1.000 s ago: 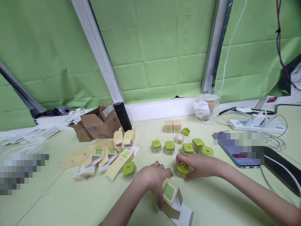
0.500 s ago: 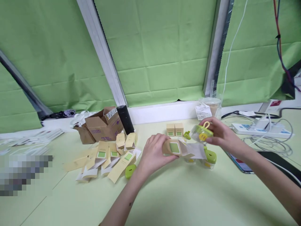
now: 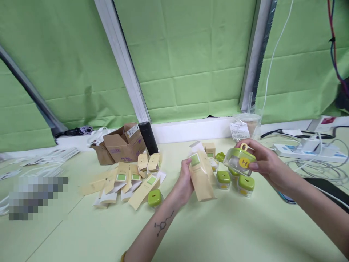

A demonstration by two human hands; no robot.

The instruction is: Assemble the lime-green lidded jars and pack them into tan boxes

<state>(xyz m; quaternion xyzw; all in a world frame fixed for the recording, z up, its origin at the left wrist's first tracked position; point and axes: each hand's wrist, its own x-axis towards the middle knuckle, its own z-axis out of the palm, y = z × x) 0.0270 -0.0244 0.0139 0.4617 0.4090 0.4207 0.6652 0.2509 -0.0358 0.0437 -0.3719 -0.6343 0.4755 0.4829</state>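
My left hand [image 3: 184,185] is closed on a tan cardboard box [image 3: 202,182], opened out and held tilted above the table. In my right hand [image 3: 259,156] is a small clear container [image 3: 236,162] with a green lid, a yellow loop and a round yellow sticker marked "H"; my fingers and thumb grip its right side. Below it stand similar green-lidded containers, one in the middle [image 3: 224,179] and one to the right [image 3: 246,185]. Another green-lidded container [image 3: 154,198] sits left of my left forearm. A closed tan box [image 3: 210,149] stands behind the held box.
Several opened tan boxes [image 3: 143,191] lie in a pile at left. Behind them are a brown carton [image 3: 122,147] and a black cylinder [image 3: 148,137]. A drink cup [image 3: 248,125] stands at the back; a power strip [image 3: 311,151] and cables lie at right.
My left hand has turned the box from sideways to nearly upright. The container in my right hand has turned so its "H" sticker faces me. More green-lidded containers show behind them.
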